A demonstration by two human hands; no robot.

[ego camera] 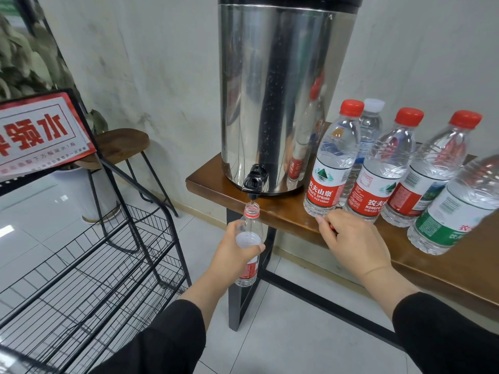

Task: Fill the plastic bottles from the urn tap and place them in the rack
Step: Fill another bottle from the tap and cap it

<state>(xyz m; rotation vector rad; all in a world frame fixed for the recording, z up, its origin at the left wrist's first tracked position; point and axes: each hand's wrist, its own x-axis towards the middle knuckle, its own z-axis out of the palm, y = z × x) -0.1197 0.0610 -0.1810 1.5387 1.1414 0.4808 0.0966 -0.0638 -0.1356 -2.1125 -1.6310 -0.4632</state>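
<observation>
The left hand [234, 249] is wrapping its fingers around an uncapped clear plastic bottle [249, 238], holding its mouth just under the black tap [253, 182] of the shiny steel urn [278, 93], past the wooden table's edge [272, 211] over open floor. The right hand [348, 238] is curling around something red and mostly hidden, just in front of the capped bottles [332, 157]. The black wire rack [89, 265] is standing left of the gripping fingers, partly cut off.

1. The left hand [234, 254] holds an open bottle [249, 240] directly under the urn tap [253, 182], which juts over the counter [283, 214] edge.
2. The urn [278, 90] stands on the counter, above and behind that hand.
3. The right hand [351, 238] rests at the counter edge, just before a row of capped bottles [378, 168] right of the urn.
4. The wire rack [89, 265] stands on the floor left of the left hand.
</observation>
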